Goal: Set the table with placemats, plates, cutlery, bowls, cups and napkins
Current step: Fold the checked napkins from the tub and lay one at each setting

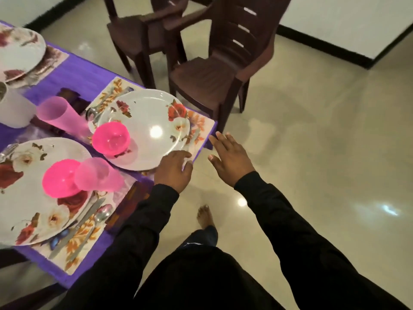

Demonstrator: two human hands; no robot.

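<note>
a: how will the floral plate [147, 128] handle?
b: stiff, glossy, probably slippery; take its rim. the thin placemat [199, 130] under it runs lengthwise toward the brown chair [214, 70].
a: hands?
b: left hand [173, 170] pinches what looks like the placemat's corner; right hand [228, 155], beside the plate, is spread, empty.

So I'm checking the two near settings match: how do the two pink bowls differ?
The bowl by the left hand sits upright, hollow showing, at its plate's edge. The nearer bowl looks upside down, farther onto its plate, with a pale pink cup against it. Both are the same bright pink plastic.
</note>
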